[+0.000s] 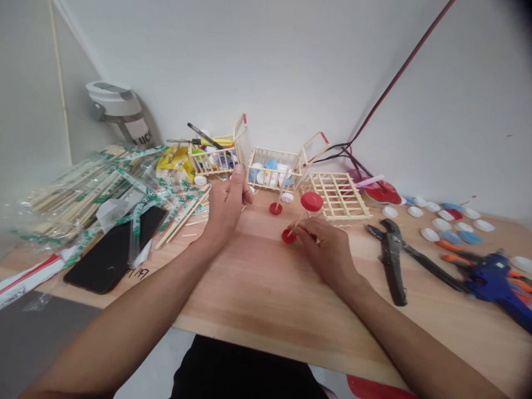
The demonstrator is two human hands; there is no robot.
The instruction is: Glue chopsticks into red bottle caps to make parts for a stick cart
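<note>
My right hand (328, 246) pinches a thin wooden stick (296, 223) between thumb and fingers, low over the table. One red bottle cap (290, 236) sits at the stick's lower end and another red cap (311, 201) at its upper end. Just beyond stands a second stick (279, 191) with a red cap (275, 209) at its foot. My left hand (224, 208) is raised left of these, thumb stretched up and fingers partly hidden; I see nothing held. Behind it are two small stick-built carts, the left cart (214, 163) and the middle cart (270, 172), filled with caps.
A stick lattice (338, 197) lies at the back right. Black-handled cutters (393, 255), a blue tool (494, 277) and several bottle caps (441, 224) are on the right. Left are wrapped chopsticks (91, 185), a phone (110, 260) and a tumbler (120, 111).
</note>
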